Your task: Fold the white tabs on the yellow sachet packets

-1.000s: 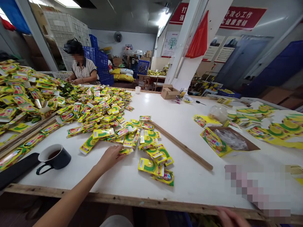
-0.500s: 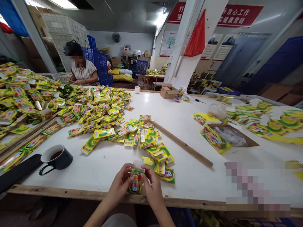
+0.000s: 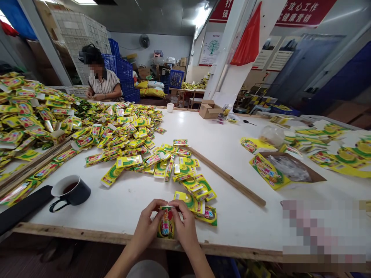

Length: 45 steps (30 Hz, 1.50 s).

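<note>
A small yellow-and-green printed carton [image 3: 166,225] stands near the front edge of the white table [image 3: 243,224]. My left hand [image 3: 148,221] grips its left side, fingers curled at the top. From the right, my right hand [image 3: 184,221] pinches the same carton at its upper end. Both hands' fingertips meet over the top flap, which they mostly cover. Just beyond my right hand lie more of these cartons [image 3: 189,202], overlapping. A large heap of similar cartons [image 3: 127,133] spreads across the left and middle of the table.
A dark mug of brown liquid [image 3: 70,190] stands at the left. A wooden stick [image 3: 228,177] lies diagonally in the middle. To the right is an open box with plastic bags [image 3: 269,172]. Across the table sits a co-worker [image 3: 104,83]. A cardboard box [image 3: 209,110] stands far back.
The white flap that stood up from the carton's top is now folded down under my fingertips. My hands have drawn together at the top. The view has shifted slightly.
</note>
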### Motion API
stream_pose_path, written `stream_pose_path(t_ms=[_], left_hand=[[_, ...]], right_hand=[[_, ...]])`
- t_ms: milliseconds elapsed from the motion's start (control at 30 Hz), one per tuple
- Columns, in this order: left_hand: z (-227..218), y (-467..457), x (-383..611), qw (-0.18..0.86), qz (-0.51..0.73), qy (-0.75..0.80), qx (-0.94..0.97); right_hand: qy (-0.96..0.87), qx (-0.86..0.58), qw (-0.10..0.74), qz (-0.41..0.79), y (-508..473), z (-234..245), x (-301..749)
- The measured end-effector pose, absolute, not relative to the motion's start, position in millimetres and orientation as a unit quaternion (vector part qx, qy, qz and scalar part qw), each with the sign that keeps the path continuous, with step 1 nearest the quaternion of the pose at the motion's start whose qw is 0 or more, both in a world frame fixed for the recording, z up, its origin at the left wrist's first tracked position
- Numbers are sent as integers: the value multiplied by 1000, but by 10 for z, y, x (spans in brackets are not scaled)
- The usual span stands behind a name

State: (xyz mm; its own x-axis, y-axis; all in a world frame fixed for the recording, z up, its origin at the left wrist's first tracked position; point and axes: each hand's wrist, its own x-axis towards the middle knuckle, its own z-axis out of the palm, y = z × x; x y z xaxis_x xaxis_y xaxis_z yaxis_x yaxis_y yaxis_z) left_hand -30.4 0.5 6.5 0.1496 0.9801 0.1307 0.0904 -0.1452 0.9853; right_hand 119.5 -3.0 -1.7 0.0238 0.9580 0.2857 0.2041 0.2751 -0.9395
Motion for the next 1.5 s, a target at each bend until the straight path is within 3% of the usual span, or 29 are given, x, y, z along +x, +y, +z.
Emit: stream_pose_path(t_ms=[500,1000,1167,1500], left_hand=[[192,87,-216,466,490,490,550],[-8,0,-347,482,458,492,561],[-25,-12,-332,466,469,499,561],[22,-60,-327,445,465,487,590]], right_hand=[[-594,-520,515,334,11,128,1178],[-541,-501,532,416,-42,25,1228],[-526,-525,543,391,-42,21,1268],[-514,-585,470,415,53,231,1283]])
